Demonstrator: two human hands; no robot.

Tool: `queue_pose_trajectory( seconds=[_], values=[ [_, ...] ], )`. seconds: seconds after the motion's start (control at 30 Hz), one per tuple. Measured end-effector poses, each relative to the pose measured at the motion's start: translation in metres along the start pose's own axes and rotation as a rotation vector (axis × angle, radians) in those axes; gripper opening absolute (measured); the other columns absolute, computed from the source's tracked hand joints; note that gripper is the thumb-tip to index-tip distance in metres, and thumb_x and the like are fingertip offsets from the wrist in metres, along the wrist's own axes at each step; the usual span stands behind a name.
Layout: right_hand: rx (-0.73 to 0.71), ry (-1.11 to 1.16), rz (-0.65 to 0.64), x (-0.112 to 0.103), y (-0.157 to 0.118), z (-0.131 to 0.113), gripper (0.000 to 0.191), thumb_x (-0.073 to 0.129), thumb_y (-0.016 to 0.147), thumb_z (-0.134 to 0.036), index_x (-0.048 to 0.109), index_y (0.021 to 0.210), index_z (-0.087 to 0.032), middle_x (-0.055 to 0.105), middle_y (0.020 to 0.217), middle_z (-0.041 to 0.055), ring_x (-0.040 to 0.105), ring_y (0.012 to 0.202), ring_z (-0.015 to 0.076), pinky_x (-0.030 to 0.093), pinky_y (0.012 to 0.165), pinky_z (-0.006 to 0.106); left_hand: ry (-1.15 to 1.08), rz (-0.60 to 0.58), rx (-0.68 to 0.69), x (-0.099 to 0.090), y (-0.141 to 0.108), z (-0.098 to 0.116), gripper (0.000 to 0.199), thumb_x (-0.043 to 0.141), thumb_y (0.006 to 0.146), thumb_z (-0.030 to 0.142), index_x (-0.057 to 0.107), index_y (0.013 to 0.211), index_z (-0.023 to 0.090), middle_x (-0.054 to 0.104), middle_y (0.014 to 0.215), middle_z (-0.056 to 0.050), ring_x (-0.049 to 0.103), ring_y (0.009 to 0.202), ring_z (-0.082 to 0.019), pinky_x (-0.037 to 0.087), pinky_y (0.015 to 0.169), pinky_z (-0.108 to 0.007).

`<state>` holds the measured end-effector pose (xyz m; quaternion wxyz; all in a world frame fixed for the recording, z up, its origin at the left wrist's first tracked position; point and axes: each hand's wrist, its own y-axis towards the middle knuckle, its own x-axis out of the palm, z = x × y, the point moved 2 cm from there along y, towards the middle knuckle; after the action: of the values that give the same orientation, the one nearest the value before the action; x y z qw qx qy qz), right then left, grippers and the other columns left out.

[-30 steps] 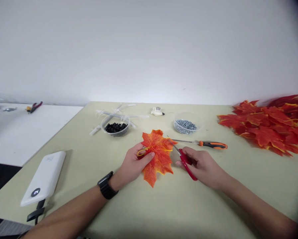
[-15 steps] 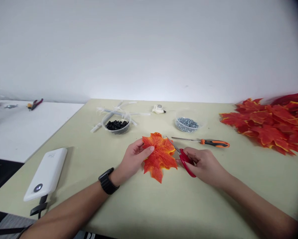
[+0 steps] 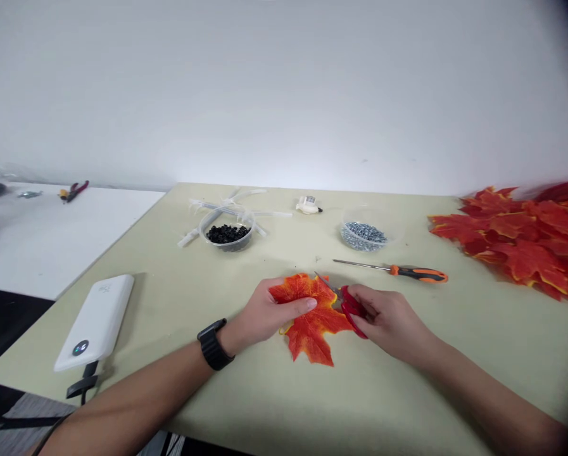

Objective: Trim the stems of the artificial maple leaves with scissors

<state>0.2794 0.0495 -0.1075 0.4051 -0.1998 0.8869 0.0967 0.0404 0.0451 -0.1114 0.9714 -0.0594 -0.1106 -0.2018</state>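
Observation:
Near the middle of the table, my left hand (image 3: pixel 269 316) pinches an orange-red maple leaf (image 3: pixel 312 326), thumb on top and the other fingers mostly hidden beneath it. A dark watch is on that wrist. My right hand (image 3: pixel 383 320) is closed around the red handles of a pair of scissors (image 3: pixel 353 310). The scissor blades point up and left, over the upper right part of the leaf. Whether the blades have leaf between them is too small to tell.
Behind my hands are a bowl of black pieces (image 3: pixel 228 234), white ties (image 3: pixel 212 218), a small white device (image 3: pixel 308 204), a bowl of metal pieces (image 3: pixel 363 235) and a screwdriver (image 3: pixel 419 273). Leaves (image 3: pixel 525 234) pile up right; a power bank (image 3: pixel 96 323) lies left; pliers (image 3: pixel 75 191) lie far left.
The leaf has moved down slightly and turned in my left hand, whose thumb now reaches farther across it. The scissor blades now lie over the leaf. The whole view has shifted slightly.

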Motion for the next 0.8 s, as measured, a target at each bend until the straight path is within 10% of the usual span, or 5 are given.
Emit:
queue_pose_trajectory(
  seconds=[0.47, 0.8],
  values=[
    [-0.165, -0.157, 0.139, -0.002, 0.002, -0.001, 0.018, 0.060, 0.092, -0.030, 0.066, 0.077, -0.021, 0.060, 0.066, 0.0041, 0.053, 0.062, 0.0179, 0.039, 0.057, 0.030, -0.071, 0.027, 0.011, -0.001, 0.001, -0.006, 0.020, 0.072, 0.095, 0.038, 0.074, 0.104, 0.020, 0.073, 0.101, -0.005, 0.069, 0.089, -0.017, 0.054, 0.082, -0.026],
    [-0.074, -0.054, 0.201, 0.005, -0.003, 0.017, 0.026, 0.063, 0.092, -0.034, 0.069, 0.113, -0.020, 0.072, 0.087, 0.0043, 0.056, 0.062, 0.0150, 0.047, 0.061, 0.029, 0.039, 0.001, 0.014, -0.001, 0.000, -0.009, 0.029, 0.065, 0.099, 0.046, 0.074, 0.107, 0.020, 0.072, 0.100, -0.006, 0.064, 0.088, -0.018, 0.049, 0.078, -0.027]
  ],
)
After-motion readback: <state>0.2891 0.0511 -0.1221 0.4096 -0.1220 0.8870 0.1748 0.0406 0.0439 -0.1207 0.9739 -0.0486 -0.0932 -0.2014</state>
